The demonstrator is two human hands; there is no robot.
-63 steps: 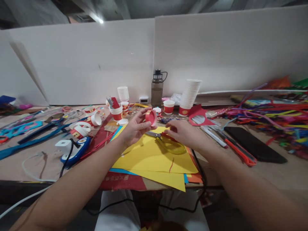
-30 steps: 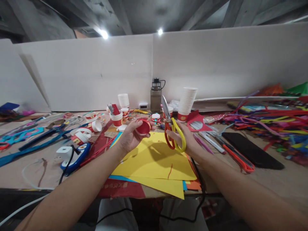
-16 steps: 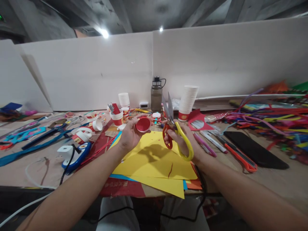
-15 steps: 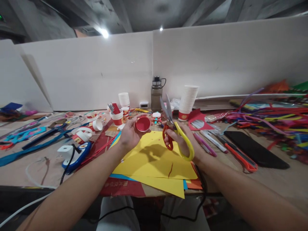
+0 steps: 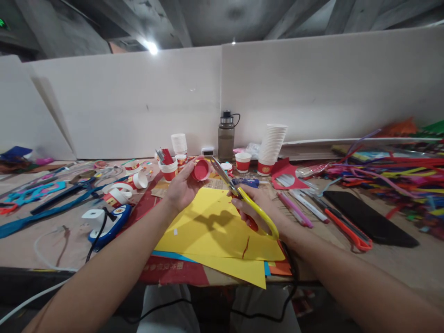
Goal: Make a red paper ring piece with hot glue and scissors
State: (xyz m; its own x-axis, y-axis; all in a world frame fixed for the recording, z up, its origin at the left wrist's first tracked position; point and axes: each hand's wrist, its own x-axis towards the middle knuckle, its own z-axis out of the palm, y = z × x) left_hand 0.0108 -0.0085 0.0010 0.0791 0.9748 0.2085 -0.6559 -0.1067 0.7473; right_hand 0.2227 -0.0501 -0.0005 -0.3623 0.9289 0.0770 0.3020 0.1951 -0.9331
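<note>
Raised over the desk (image 5: 391, 273), as I watch from my remote station, the left hand (image 5: 182, 190) reaches in from the near edge, its fingers curled around a short, round, red-lined paper cup (image 5: 201, 170). Opposite, the right hand (image 5: 258, 199) tilts inward, its fingers gripping a pair of metal scissors with red and yellow handles (image 5: 245, 195). Half a second ago I saw the blades upright and spread, well apart from the cup; now they slant left, tips beside its rim, though I cannot tell whether they touch. The cup has risen slightly and shifted left, and a red-and-white paper cup (image 5: 243, 163) behind the scissors has come fully into view. The held cup hangs above the far part of the flat yellow paper sheets (image 5: 215, 233), its red inside turned toward my camera, its pale rim catching the light, its outer wall mostly hidden by the hand. Both hands' shadows fall across the yellow.
</note>
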